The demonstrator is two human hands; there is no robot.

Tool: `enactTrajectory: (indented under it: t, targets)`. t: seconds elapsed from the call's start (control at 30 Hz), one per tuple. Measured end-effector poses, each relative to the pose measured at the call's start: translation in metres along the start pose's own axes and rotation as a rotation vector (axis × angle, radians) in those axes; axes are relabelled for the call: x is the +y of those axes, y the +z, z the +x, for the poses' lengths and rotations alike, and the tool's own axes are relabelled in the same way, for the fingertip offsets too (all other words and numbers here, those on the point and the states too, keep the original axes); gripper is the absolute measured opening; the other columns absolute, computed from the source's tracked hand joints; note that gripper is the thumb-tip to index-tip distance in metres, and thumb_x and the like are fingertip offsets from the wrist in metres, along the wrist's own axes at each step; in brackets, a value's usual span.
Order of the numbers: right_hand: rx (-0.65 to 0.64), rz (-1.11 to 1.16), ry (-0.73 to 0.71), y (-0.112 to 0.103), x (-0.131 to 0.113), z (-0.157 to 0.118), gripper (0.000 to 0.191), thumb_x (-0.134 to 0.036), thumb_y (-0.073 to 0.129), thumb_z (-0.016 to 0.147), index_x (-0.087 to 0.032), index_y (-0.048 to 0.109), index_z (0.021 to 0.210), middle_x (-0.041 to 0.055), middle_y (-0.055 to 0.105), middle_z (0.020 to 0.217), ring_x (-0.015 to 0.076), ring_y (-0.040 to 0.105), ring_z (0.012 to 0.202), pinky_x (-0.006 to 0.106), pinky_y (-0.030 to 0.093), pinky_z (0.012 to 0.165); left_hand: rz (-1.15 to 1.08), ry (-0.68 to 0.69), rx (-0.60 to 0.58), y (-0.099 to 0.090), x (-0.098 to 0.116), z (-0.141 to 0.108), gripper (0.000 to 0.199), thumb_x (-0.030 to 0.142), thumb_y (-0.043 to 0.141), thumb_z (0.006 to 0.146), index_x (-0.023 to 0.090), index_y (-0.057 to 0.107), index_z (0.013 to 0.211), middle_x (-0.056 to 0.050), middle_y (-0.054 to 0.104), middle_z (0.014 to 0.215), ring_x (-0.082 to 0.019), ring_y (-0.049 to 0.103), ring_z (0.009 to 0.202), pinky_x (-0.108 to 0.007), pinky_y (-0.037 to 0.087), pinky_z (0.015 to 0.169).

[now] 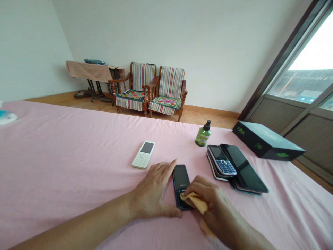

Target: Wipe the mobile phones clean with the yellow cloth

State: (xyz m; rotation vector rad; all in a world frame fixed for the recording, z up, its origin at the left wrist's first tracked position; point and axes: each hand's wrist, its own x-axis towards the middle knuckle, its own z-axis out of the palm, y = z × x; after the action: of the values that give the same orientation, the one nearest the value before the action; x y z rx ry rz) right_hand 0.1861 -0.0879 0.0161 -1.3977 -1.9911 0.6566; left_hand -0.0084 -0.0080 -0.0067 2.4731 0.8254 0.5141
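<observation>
Black keypad phone lies flat, left hand arched beside it, fingers wide, right hand pinching yellow cloth over its keys

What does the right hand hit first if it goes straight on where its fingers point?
Likely the left hand, curved beside the left edge of the dark phone, once the right hand and yellow cloth slide across it; exact heights are unclear.

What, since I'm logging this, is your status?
Left hand alongside dark phone. Right hand holds yellow cloth over phone's keys. Phone flat, screen up. Cloth hides some keys.
</observation>
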Motion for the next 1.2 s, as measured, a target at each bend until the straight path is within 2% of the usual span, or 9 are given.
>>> enactTrajectory:
  t: [0.13, 0.3, 0.53, 0.73, 1.2]
  targets:
    - [0.104, -0.032, 0.109, -0.002, 0.011, -0.001, 0.032, 0.006, 0.047, 0.067, -0.02, 0.063, 0.077, 0.0001, 0.059, 0.077, 0.0151, 0.057, 0.073, 0.026, 0.038, 0.062, 0.006, -0.012, -0.006, -0.001, 0.001, -0.001, 0.122, 0.062, 0.079, 0.059, 0.021, 0.01, 0.151, -0.018, 0.035, 0.147, -0.038, 0.033, 0.133, -0.054, 0.026, 0.109]
    - [0.09, -0.089, 0.18, 0.002, 0.013, -0.005, 0.029, 0.005, 0.046, 0.058, -0.019, 0.06, 0.07, 0.0007, 0.057, 0.074, 0.017, 0.055, 0.072, 0.027, 0.036, 0.06, 0.009, -0.014, -0.003, 0.0, 0.001, 0.0, 0.122, 0.062, 0.079, 0.058, 0.019, 0.012, 0.15, -0.017, 0.036, 0.147, -0.037, 0.034, 0.132, -0.053, 0.027, 0.109]
    - [0.065, -0.111, 0.158, 0.002, 0.006, -0.005, 0.029, 0.004, 0.046, 0.056, -0.017, 0.062, 0.069, 0.0031, 0.057, 0.075, 0.0193, 0.053, 0.074, 0.029, 0.036, 0.065, 0.029, -0.018, -0.033, 0.0, -0.001, 0.0, 0.12, 0.066, 0.077, 0.059, 0.017, 0.015, 0.15, -0.02, 0.034, 0.147, -0.037, 0.033, 0.133, -0.054, 0.026, 0.109]
    - [0.083, -0.129, 0.113, 0.011, 0.006, -0.004, 0.033, 0.007, 0.047, 0.055, -0.018, 0.063, 0.071, 0.0039, 0.059, 0.077, 0.02, 0.052, 0.076, 0.03, 0.034, 0.066, 0.017, -0.022, -0.026, -0.002, 0.0, 0.0, 0.123, 0.064, 0.08, 0.056, 0.016, 0.016, 0.15, -0.019, 0.034, 0.148, -0.037, 0.032, 0.134, -0.053, 0.026, 0.11]
    - [0.101, -0.11, -0.029, 0.029, -0.002, 0.006, 0.02, -0.001, 0.056, 0.077, -0.019, 0.065, 0.074, 0.0048, 0.063, 0.083, 0.0195, 0.052, 0.079, 0.03, 0.034, 0.069, 0.006, 0.021, 0.012, 0.001, -0.002, 0.0, 0.126, 0.055, 0.086, 0.053, 0.02, 0.014, 0.15, -0.017, 0.036, 0.147, -0.037, 0.033, 0.133, -0.051, 0.026, 0.11]
